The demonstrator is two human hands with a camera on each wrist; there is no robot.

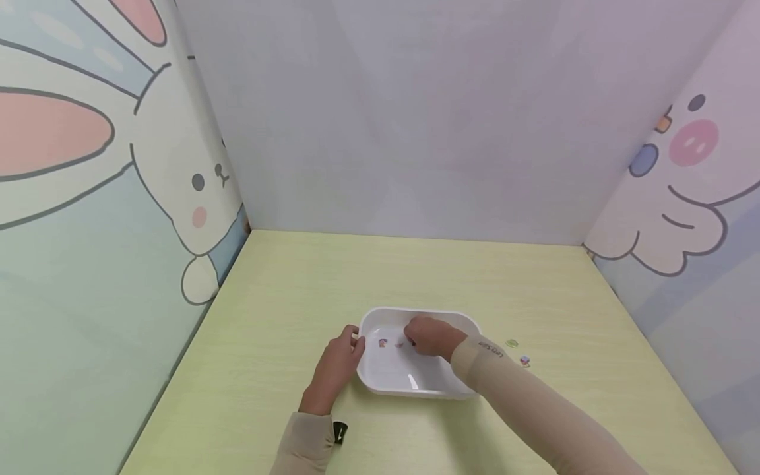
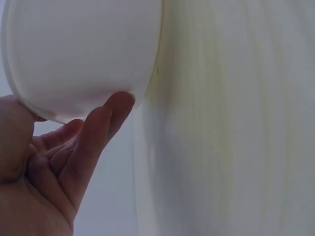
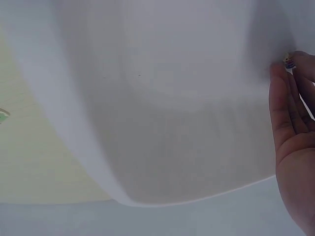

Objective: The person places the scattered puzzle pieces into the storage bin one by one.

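Observation:
A white plastic tub (image 1: 415,394) with rounded corners stands on the table. My left hand (image 1: 335,366) holds its left end, thumb at the rim and fingers against the outer wall, as the left wrist view shows on the tub wall (image 2: 83,59). Reaching down into the tub, my right hand (image 1: 432,335) pinches a small colourful flat piece (image 3: 288,61) between thumb and fingertips. Two small printed pieces lie on the tub floor left of that hand: a multicoloured one (image 1: 382,343) and a paler one (image 1: 399,345). The right forearm covers part of the tub's right side.
On the pale yellow-green table (image 1: 285,277), right of the tub, lie a green piece (image 1: 512,344) and a multicoloured piece (image 1: 525,361). A plain wall (image 1: 386,132) closes off the back. Cartoon-printed walls (image 1: 65,277) stand along both sides.

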